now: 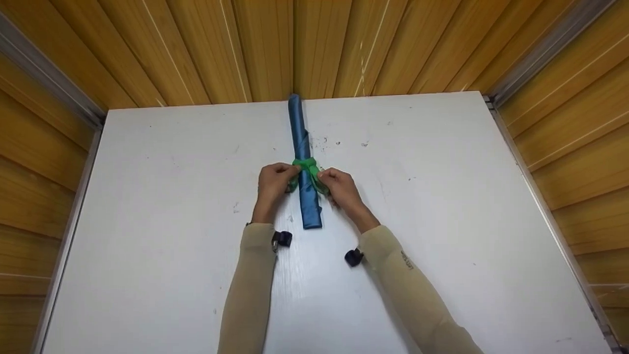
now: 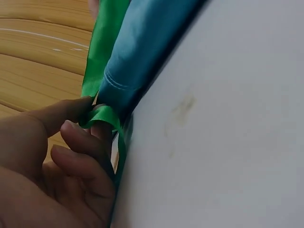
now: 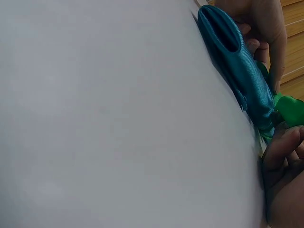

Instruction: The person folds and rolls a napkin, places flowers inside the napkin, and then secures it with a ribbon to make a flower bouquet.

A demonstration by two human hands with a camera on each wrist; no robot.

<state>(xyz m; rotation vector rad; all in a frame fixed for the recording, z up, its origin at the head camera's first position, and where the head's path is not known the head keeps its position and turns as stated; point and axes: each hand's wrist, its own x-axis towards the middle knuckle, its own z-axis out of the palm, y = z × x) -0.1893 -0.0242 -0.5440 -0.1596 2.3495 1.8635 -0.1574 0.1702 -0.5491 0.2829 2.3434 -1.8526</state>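
Observation:
A long, narrow roll of blue satiny cloth lies lengthwise on the white table, its far end at the back edge. Across its middle runs a green ribbon. On the roll's left side my left hand pinches the ribbon between thumb and finger; in the left wrist view a loop of green ribbon curls over its fingertips. My right hand pinches the ribbon on the roll's right side. The right wrist view shows the roll's flattened, folded open end. Whether the ribbon is knotted cannot be seen.
The white table has small dark scuffs near the roll. Wood-patterned panel walls stand behind it and on both sides. A small black camera is strapped to the left wrist, another black camera to the right.

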